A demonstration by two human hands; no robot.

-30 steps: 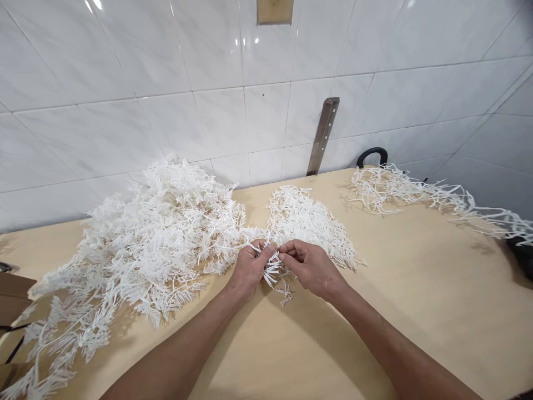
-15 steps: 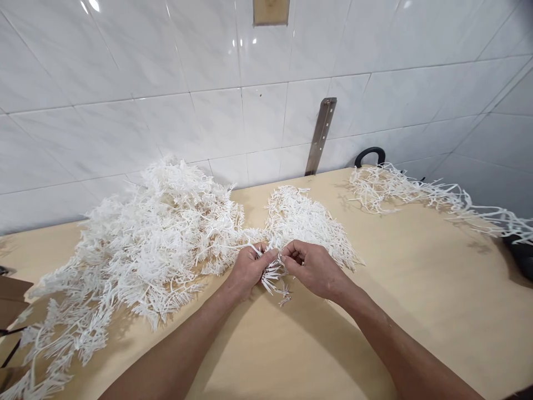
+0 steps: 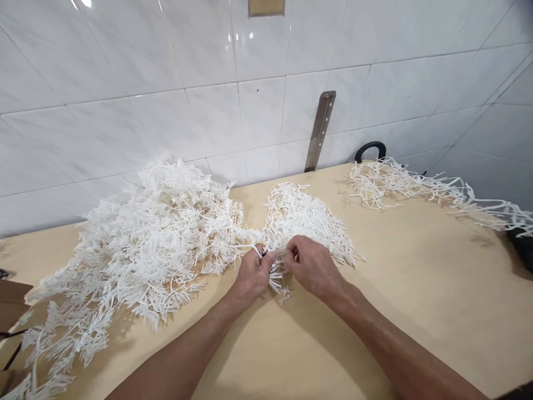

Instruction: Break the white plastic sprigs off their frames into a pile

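our left hand (image 3: 254, 272) has its thumb and fingers pinched on a white sprig (image 3: 276, 279), whose thin tips fan out below the thumb, over the middle of the tabletop (image 3: 420, 278). our right hand (image 3: 314, 265) is just beside it, fingers curled in with a narrow grip; we cannot tell whether anything is between them. beyond our right hand, toward the far edge of the tabletop, we see a smaller pile (image 3: 310, 222) of short white tips. a large heap (image 3: 154, 239) of branched white sprigs spreads from the far edge, by the tiled wall (image 3: 145, 128), toward the near left corner, where a brown box (image 3: 12, 305) shows in part. near the far right corner we have barer white stems (image 3: 416, 186) trailing toward the right edge. a black curved handle (image 3: 370, 147) rises at the far edge behind those stems, and a metal strip (image 3: 320, 131) leans slantwise along the wall.
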